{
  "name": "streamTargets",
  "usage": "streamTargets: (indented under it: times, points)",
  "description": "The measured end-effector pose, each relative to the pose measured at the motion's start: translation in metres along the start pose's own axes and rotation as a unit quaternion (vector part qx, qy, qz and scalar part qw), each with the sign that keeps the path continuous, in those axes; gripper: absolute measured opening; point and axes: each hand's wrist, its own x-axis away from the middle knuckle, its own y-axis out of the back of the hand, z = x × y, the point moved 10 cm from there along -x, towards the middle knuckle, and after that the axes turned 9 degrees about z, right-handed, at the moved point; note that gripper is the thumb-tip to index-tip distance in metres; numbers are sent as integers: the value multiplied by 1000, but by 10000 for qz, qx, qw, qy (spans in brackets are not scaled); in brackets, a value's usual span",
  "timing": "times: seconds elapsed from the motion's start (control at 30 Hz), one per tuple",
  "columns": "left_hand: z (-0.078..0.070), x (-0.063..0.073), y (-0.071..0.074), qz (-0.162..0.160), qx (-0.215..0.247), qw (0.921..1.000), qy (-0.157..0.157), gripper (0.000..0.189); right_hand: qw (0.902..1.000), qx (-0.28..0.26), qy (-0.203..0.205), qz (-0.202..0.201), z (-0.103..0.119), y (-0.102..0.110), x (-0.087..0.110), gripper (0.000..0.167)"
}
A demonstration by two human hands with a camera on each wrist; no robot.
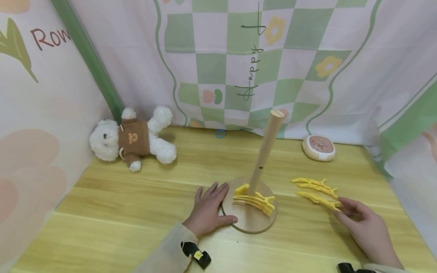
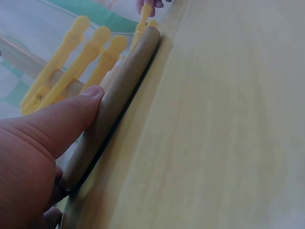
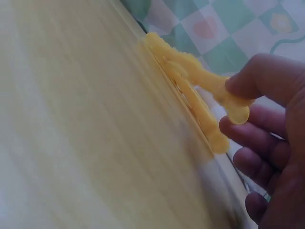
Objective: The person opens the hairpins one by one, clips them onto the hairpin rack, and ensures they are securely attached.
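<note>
A round wooden base (image 1: 249,226) carries an upright wooden post (image 1: 266,151). Several yellow alligator hair clips (image 1: 254,203) lie on the base around the foot of the post. My left hand (image 1: 209,212) rests at the base's left rim, fingers extended along the edge and thumb (image 2: 71,117) pressing on the rim. To the right of the base, my right hand (image 1: 370,227) pinches the near end of a yellow hair clip (image 3: 195,71) between thumb and index finger. Its far end slants down to the tabletop. Another hair clip (image 3: 202,117) lies right beside it.
On the wooden table (image 1: 136,212), a white plush toy (image 1: 134,138) in a brown top lies at the back left. A small blue ring (image 1: 220,133) sits near the back edge. A white rounded device (image 1: 319,148) stands back right. Patterned curtains (image 1: 211,68) surround the table.
</note>
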Motion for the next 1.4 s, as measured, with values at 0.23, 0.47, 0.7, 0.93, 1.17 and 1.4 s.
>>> streamTargets:
  times: [0.23,0.47,0.7,0.93,1.17,1.4]
  points:
    - [0,0,0,-14,-20,10000,-38,100,9971,-50,550,-532,34,4,7,40]
    - [0,0,0,3,5,10000,-25,99,9922,-65,1041,-686,65,-2,13,35]
    - [-1,-1,0,7,3,10000,-26,99,9886,-167,1326,-699,87,-8,19,36]
    - [-2,0,0,23,19,10000,-49,99,9881,-271,1378,-622,104,-13,24,35]
    - [-3,0,1,-5,73,9999,-84,99,9860,-473,1515,-513,122,-19,29,36]
    - [-2,1,2,-15,87,9999,-66,99,9834,-649,1638,-440,132,-25,30,35]
